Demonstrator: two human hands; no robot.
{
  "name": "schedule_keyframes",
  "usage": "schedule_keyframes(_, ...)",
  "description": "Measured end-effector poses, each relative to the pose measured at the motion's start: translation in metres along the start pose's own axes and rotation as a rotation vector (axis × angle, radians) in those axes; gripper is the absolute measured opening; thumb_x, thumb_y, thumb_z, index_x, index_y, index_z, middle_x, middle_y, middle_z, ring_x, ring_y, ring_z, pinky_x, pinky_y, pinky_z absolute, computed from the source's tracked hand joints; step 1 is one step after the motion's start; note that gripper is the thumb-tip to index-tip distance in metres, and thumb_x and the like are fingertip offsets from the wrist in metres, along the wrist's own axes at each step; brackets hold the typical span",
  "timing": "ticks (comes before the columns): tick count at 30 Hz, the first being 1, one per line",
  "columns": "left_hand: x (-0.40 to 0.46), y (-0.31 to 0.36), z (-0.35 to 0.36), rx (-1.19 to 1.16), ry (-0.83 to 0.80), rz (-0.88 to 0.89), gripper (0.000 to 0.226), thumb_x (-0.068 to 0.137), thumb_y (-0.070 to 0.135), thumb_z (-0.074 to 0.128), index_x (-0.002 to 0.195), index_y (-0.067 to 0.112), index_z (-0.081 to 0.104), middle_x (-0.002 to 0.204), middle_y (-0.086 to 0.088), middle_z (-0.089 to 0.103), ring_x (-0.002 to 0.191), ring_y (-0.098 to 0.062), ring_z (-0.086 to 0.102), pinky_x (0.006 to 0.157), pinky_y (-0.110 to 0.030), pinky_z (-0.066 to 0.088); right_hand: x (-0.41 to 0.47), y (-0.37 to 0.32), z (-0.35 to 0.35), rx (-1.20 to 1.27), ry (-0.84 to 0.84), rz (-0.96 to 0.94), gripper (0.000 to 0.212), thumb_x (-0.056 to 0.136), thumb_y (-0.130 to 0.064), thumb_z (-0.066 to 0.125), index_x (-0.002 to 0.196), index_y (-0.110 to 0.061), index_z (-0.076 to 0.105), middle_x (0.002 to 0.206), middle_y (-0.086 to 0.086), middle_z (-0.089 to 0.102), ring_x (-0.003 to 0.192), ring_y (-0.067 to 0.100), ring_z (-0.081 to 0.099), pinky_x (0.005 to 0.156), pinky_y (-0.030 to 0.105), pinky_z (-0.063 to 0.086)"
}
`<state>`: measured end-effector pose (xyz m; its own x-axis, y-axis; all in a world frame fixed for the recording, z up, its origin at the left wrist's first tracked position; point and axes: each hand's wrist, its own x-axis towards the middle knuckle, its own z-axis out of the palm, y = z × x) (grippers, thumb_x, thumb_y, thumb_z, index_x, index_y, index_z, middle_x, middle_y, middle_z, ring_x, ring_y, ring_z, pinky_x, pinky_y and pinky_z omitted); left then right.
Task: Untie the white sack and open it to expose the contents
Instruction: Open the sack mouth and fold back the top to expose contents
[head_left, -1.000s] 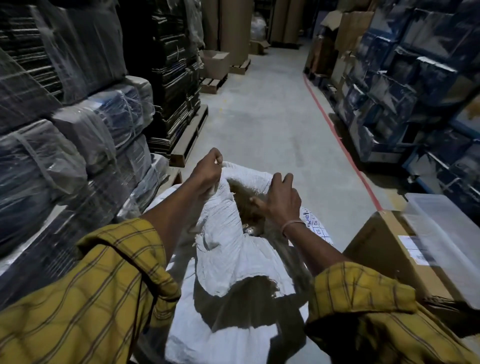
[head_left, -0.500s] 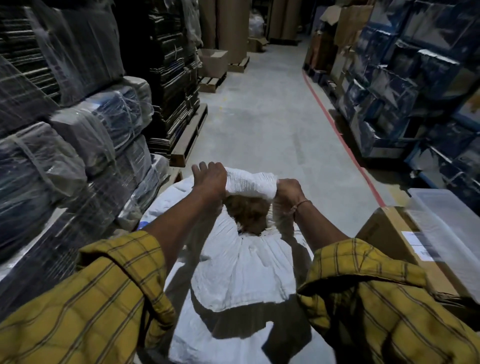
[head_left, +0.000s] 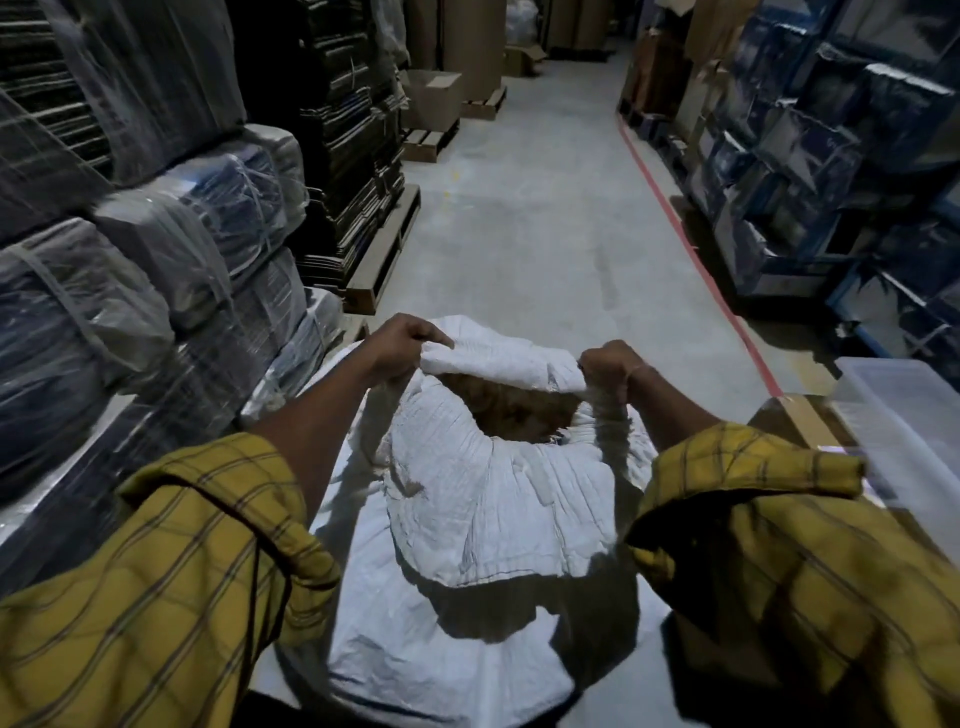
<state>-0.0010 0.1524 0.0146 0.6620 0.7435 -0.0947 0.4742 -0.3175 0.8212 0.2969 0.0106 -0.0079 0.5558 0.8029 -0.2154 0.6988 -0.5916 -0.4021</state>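
Note:
The white woven sack (head_left: 488, 499) stands on the floor right in front of me, its mouth pulled wide and its rim rolled outward. Brown contents (head_left: 511, 408) show in the opening, too dim to make out. My left hand (head_left: 400, 345) is clenched on the sack's rim at the left of the mouth. My right hand (head_left: 608, 366) is clenched on the rim at the right. The far edge of the rim stretches between the two fists. No tie is visible.
Plastic-wrapped bundles (head_left: 156, 270) are stacked close on my left, with dark stacks on wooden pallets (head_left: 387, 254) behind. A cardboard box (head_left: 800, 421) with a clear plastic lid (head_left: 904, 415) stands at my right. Blue wrapped goods (head_left: 841, 156) line the right side beyond a red floor line (head_left: 685, 244).
My hands moved apart along the sack's rim, stretching the mouth wider, so the brown contents show more fully than one second ago. The view has shifted closer over the sack.

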Motion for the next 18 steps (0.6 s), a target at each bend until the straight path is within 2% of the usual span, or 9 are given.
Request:
schedule_keyframes(1, -0.003, 0.001, 0.004, 0.037, -0.002, 0.007, 0.038, 0.092, -0.014, 0.051, 0.119, -0.001, 0.075, 0.123, -0.013, 0.072, 0.097, -0.014, 0.07, 0.073, -0.011, 0.056, -0.008, -0.006, 0.004, 0.053, 0.122, 0.099, 0.015, 0.084, -0.022, 0.064, 0.082, -0.007, 0.066, 0.102, 0.013, 0.072, 0.095, 0.03, 0.069, 0.07, 0.029, 0.044)
schedule_keyframes(3, -0.005, 0.004, 0.008, 0.162, 0.011, 0.01, 0.042, 0.092, -0.002, 0.052, 0.129, 0.003, 0.071, 0.132, -0.012, 0.069, 0.116, -0.022, 0.068, 0.093, -0.022, 0.054, -0.021, -0.015, 0.012, 0.239, 0.39, 0.163, 0.035, 0.087, -0.036, 0.064, 0.102, -0.005, 0.067, 0.115, 0.017, 0.065, 0.105, 0.038, 0.063, 0.084, 0.037, 0.05)
schedule_keyframes(5, -0.009, 0.011, 0.011, 0.338, -0.002, -0.001, 0.057, 0.082, 0.022, 0.059, 0.138, 0.013, 0.066, 0.141, -0.014, 0.063, 0.134, -0.031, 0.056, 0.112, -0.038, 0.045, -0.045, -0.021, 0.015, 0.12, 0.573, 0.084, 0.037, 0.09, -0.043, 0.062, 0.101, -0.008, 0.068, 0.116, 0.013, 0.059, 0.109, 0.038, 0.056, 0.092, 0.044, 0.049)
schedule_keyframes(7, -0.015, 0.019, 0.017, 0.552, 0.027, -0.043, 0.062, 0.08, 0.04, 0.071, 0.14, 0.027, 0.063, 0.145, -0.013, 0.049, 0.139, -0.036, 0.041, 0.114, -0.046, 0.035, -0.065, -0.02, 0.019, 0.048, 0.764, -0.042, 0.033, 0.09, -0.044, 0.062, 0.093, -0.011, 0.064, 0.107, 0.01, 0.055, 0.101, 0.034, 0.055, 0.085, 0.044, 0.049)
schedule_keyframes(8, -0.019, 0.022, 0.021, 0.678, 0.103, -0.017, 0.056, 0.082, 0.044, 0.075, 0.135, 0.031, 0.063, 0.144, -0.011, 0.043, 0.136, -0.036, 0.036, 0.111, -0.047, 0.032, -0.078, -0.02, 0.02, 0.076, 0.802, -0.118, 0.03, 0.089, -0.042, 0.064, 0.089, -0.012, 0.06, 0.103, 0.008, 0.052, 0.092, 0.032, 0.056, 0.078, 0.043, 0.05)
schedule_keyframes(10, -0.032, 0.029, 0.032, 0.922, 0.286, 0.084, 0.044, 0.084, 0.047, 0.076, 0.123, 0.031, 0.065, 0.135, -0.009, 0.039, 0.126, -0.034, 0.038, 0.101, -0.045, 0.033, -0.101, -0.022, 0.028, 0.095, 0.773, -0.215, 0.029, 0.087, -0.039, 0.067, 0.086, -0.013, 0.054, 0.098, 0.008, 0.05, 0.076, 0.031, 0.057, 0.064, 0.039, 0.048)
schedule_keyframes(12, -0.044, 0.039, 0.047, 1.01, 0.397, 0.081, 0.039, 0.086, 0.04, 0.076, 0.121, 0.025, 0.065, 0.133, -0.011, 0.039, 0.119, -0.034, 0.045, 0.096, -0.043, 0.039, -0.115, -0.024, 0.041, 0.034, 0.646, -0.215, 0.03, 0.086, -0.039, 0.068, 0.087, -0.013, 0.054, 0.098, 0.009, 0.051, 0.072, 0.035, 0.059, 0.062, 0.038, 0.047)
schedule_keyframes(15, -0.054, 0.054, 0.074, 0.891, 0.365, -0.076, 0.06, 0.088, 0.038, 0.077, 0.14, 0.019, 0.053, 0.143, -0.015, 0.033, 0.117, -0.038, 0.053, 0.097, -0.044, 0.048, -0.122, -0.028, 0.059, -0.059, 0.49, -0.107, 0.045, 0.08, -0.045, 0.073, 0.103, -0.012, 0.054, 0.114, 0.012, 0.048, 0.085, 0.041, 0.062, 0.069, 0.042, 0.049)
schedule_keyframes(18, -0.054, 0.059, 0.092, 0.868, 0.319, -0.188, 0.081, 0.088, 0.04, 0.076, 0.155, 0.027, 0.032, 0.15, -0.014, 0.025, 0.123, -0.039, 0.045, 0.098, -0.045, 0.045, -0.114, -0.038, 0.07, -0.147, 0.42, 0.05, 0.072, 0.068, -0.052, 0.083, 0.122, -0.018, 0.049, 0.134, 0.015, 0.037, 0.11, 0.042, 0.05, 0.086, 0.048, 0.047)
